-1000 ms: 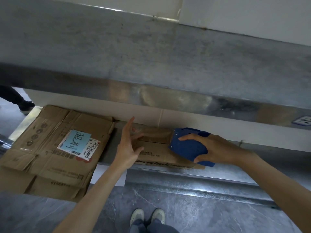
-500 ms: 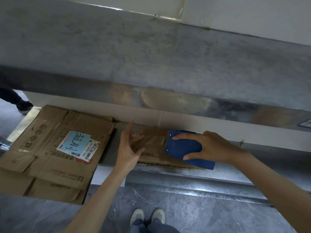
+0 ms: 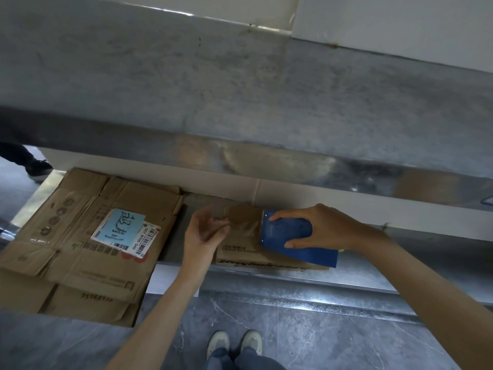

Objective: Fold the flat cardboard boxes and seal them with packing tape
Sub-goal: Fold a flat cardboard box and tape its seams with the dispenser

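While the right hand (image 3: 329, 227) clasps the tape dispenser (image 3: 289, 231) on the box (image 3: 240, 253), left hand (image 3: 202, 237) fingers curl, blurred.

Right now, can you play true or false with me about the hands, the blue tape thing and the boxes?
1. The right hand grips the blue plastic tape dispenser. True.
2. A light-blue paper label sits on the big flattened cardboard box. True.
3. The dispenser rests on that big box. False: it rests on the small brown cardboard box.
4. The left hand holds the dispenser too. False: it is at the small box's left end, apart from the dispenser.
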{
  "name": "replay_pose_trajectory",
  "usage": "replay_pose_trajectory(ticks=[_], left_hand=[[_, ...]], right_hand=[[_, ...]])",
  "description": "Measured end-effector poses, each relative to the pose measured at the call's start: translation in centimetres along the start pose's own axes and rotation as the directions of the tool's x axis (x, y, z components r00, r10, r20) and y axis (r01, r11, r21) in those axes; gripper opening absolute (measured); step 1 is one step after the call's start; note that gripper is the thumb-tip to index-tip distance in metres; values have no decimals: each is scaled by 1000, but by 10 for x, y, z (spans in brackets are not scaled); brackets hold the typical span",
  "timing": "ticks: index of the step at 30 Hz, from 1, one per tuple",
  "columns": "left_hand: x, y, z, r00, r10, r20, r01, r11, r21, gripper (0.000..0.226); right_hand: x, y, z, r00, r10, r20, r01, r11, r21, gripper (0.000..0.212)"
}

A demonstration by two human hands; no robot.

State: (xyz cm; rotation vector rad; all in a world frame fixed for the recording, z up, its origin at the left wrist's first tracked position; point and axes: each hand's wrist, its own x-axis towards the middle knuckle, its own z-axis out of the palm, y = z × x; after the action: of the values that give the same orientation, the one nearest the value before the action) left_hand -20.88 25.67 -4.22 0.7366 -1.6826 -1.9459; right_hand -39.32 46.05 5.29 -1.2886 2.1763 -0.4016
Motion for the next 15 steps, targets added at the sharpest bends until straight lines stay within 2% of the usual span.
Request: replay_pose_trajectory(ticks=[3, 8, 15], left_hand=[[-6, 4, 3, 987, -3, -159, -5, 998, -55, 36], [-12, 3, 8, 945, -10, -326, -17, 997, -80, 28], [-7, -11, 3, 922, -96, -375, 56, 992, -115, 30]], right_hand=[[0, -2, 0, 1000, -8, -4, 8, 1000, -13, 58], [2, -2, -1, 1000, -24, 1, 24, 999, -30, 58], [3, -1, 0, 1000, -1, 15, 1, 999, -43, 58]])
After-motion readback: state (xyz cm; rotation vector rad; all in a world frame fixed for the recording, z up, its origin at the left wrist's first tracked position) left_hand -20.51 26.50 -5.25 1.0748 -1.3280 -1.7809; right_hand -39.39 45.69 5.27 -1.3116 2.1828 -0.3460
